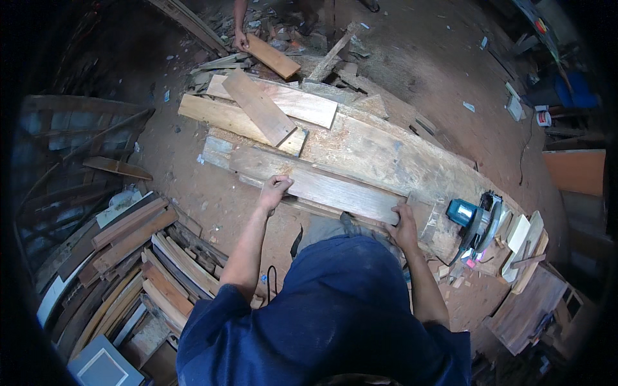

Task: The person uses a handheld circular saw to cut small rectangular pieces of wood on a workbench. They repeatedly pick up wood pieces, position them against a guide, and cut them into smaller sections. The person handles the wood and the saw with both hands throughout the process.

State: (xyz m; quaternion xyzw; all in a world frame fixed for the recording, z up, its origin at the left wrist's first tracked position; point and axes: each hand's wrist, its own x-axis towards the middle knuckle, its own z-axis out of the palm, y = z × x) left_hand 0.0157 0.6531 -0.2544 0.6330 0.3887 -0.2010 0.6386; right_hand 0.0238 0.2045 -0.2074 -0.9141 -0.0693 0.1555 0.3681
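At a workbench [386,154], the left hand [277,190] grips a board [341,193] by its edge, the right hand [404,225] by its end.

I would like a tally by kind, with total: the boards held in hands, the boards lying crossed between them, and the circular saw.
Grey-brown board at left hand and right hand: 1
Orange-brown board in co-worker's hand: 1
Crossed boards: 3
Circular saw: 1
Total: 6
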